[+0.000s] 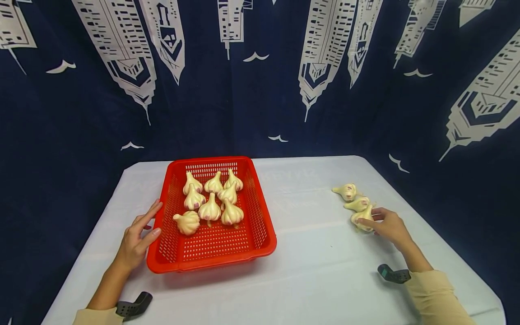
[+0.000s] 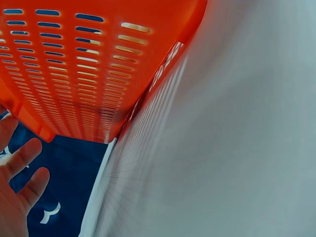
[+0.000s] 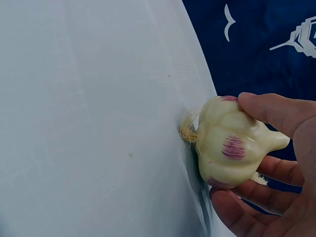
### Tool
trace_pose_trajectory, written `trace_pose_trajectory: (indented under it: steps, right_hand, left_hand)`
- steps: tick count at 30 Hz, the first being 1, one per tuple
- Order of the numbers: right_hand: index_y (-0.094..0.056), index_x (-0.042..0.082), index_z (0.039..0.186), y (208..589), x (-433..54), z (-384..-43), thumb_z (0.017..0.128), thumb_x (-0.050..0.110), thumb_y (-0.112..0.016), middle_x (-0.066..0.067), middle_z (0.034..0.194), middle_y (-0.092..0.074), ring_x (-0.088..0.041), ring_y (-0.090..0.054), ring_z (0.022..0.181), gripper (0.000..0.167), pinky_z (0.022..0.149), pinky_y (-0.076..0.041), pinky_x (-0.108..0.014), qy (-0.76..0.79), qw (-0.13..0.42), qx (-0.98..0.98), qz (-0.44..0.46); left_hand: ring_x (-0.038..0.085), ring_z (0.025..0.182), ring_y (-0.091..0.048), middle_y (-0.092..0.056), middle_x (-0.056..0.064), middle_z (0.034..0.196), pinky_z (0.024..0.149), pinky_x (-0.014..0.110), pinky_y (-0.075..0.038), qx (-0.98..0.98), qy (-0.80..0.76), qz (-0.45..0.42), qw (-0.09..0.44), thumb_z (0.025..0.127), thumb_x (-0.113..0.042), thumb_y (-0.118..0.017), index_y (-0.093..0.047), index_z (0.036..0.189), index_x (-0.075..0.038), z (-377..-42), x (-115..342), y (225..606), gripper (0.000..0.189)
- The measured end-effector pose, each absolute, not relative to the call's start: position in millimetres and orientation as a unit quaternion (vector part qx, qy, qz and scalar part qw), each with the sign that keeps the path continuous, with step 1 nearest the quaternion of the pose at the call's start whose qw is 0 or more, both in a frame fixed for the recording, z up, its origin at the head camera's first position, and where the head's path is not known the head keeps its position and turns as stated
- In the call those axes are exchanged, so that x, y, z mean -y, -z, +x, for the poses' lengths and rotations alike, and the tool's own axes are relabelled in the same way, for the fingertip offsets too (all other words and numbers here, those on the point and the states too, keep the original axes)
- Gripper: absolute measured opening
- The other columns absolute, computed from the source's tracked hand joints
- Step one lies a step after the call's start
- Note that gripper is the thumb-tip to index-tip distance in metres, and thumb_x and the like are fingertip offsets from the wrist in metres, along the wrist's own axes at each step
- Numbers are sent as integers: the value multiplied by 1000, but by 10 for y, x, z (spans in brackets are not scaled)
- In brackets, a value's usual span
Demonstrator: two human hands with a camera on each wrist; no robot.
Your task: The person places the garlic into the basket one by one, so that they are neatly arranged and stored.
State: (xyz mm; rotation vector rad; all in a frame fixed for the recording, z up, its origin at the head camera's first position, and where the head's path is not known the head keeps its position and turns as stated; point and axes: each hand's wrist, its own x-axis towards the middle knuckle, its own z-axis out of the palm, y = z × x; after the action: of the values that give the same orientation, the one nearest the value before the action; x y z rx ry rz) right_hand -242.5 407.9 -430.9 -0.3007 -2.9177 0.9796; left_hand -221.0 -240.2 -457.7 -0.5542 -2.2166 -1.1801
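My right hand [image 1: 391,226] holds a garlic bulb [image 3: 229,145] between thumb and fingers at the right of the table; the bulb is cream with purple streaks and has wispy roots. Two more garlic bulbs lie just beyond it, one nearer [image 1: 358,204] and one farther [image 1: 347,192]. At the left, the red plastic basket [image 1: 266,216] contains several garlic bulbs [image 1: 210,208], most with stems up. My left hand [image 1: 136,239] is at the basket's left rim, fingers extended and spread. In the left wrist view, its fingers [image 2: 34,185] show beside the slotted basket wall.
A white cloth [image 1: 308,271] covers the table. Dark blue fabric with white building prints [image 1: 227,104] hangs behind and along the sides. Black wrist devices sit at the left wrist [image 1: 135,306] and the right wrist [image 1: 393,273].
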Motion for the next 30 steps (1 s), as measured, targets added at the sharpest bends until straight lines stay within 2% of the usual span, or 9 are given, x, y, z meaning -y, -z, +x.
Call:
trace_pose_trajectory:
  steps: [10,20,30]
  right_hand:
    - [-47,-15,127,4295,-4098,-2421,82,50,-75,-37,121,-53,-26,-62,80,84,62,-52,-30,-313,45,944,-95]
    - [-40,-16,135,4176,-4071,-2400,85,52,-71,-39,125,-51,-38,-63,92,90,64,-53,-29,-326,84,937,-90]
    - [-45,-13,136,3996,-3910,-2425,86,53,-70,-33,125,-55,-40,-60,99,86,61,-51,-27,-319,123,937,-75]
  left_hand:
    - [-2,105,-46,-45,16,149,80,14,-37,828,440,-206,281,81,-7,-58,-51,144,-6,-2211,2408,4580,64]
    - [-2,106,-46,-45,16,148,80,16,-38,826,441,-208,282,81,-6,-58,-51,144,-6,-2222,2411,4596,64]
    - [-4,106,-45,-45,18,149,80,12,-37,828,438,-207,282,81,-6,-58,-50,144,-4,-2217,2401,4576,64]
